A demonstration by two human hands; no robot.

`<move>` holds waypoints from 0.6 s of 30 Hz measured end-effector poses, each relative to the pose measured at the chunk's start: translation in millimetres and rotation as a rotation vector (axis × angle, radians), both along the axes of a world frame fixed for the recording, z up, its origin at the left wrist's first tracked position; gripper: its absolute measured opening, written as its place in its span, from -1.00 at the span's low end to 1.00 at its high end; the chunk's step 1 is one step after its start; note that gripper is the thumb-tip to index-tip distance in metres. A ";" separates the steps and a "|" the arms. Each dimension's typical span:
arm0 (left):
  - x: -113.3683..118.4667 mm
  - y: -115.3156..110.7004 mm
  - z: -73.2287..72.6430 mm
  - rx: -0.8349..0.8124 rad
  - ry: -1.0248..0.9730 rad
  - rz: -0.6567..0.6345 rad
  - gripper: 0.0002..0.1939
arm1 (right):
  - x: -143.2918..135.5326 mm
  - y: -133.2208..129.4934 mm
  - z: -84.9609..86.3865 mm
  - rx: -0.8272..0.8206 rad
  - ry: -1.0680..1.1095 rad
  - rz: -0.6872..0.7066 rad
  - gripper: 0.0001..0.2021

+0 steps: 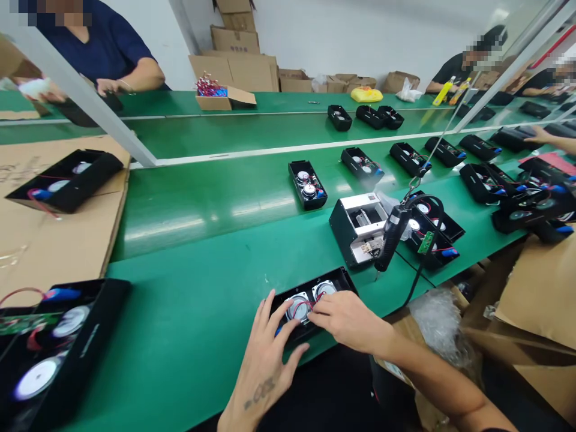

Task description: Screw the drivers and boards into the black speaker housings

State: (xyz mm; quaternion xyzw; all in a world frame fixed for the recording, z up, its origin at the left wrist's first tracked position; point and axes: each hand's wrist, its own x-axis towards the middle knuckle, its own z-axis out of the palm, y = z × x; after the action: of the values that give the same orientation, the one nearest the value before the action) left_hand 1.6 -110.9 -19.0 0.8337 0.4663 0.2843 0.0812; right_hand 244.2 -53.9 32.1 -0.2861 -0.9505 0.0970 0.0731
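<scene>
The left hand [270,360] is spread wide, its thumb apart from the fingers, with fingertips over the left end of a black casing [344,279]. The right hand [351,321] is narrow, fingertips bunched over the round speakers [294,311], and seems to pinch the red wires [321,293]; the exact grip is partly hidden by the fingers. The casing lies open side up on the green desk [189,336], close in front of the body. The step in hand looks like fingertip work on the wires inside it. From this pose, the next move would call for a light pull, a steady casing and slack wire kept off the speaker faces.

Well to the left of the casing is a similar open casing [103,324], with speakers, a green board and a blue part inside. Just beyond the casing, to its right, stands a silver-and-black fixture [355,210]; a black power driver [391,237] hangs in front of it, tip down. Farther from the casing, more open units are set out, one [308,185] almost straight ahead of it. Far beyond the casing, a person in a dark blue top [101,36] is at the left, and stacked cartons [236,72] stand near the wall.
</scene>
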 end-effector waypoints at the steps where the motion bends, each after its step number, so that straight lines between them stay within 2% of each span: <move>1: 0.6 0.4 -3.4 -0.001 0.021 0.003 -0.64 | -2.7 -1.6 0.1 -0.041 -0.070 0.006 -0.86; 4: 4.0 2.3 -13.1 -0.002 0.053 0.015 -0.74 | -7.1 -4.2 -3.2 -0.148 -0.189 0.008 -0.87; 7: 7.3 4.4 -17.6 0.004 0.055 0.005 -0.84 | -4.3 -0.8 -10.0 -0.217 -0.194 0.021 -0.79; 12: 8.4 5.7 -13.1 -0.008 0.120 -0.014 -0.72 | 1.9 7.0 -21.2 -0.278 -0.066 0.115 -0.67; 15: 8.9 6.2 -9.4 -0.006 0.178 -0.045 -0.63 | 1.7 6.0 -19.9 -0.302 -0.072 0.103 -0.66; 18: 10.1 7.4 -7.5 0.003 0.206 -0.082 -0.67 | 0.6 2.9 -14.8 -0.298 -0.082 0.083 -0.69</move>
State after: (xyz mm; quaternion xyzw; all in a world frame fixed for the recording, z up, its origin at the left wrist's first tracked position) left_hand 11.6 -103.4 -26.5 0.8770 0.4374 0.1942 0.0430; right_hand 244.8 -51.0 17.2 -0.2582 -0.9386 0.2283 -0.0131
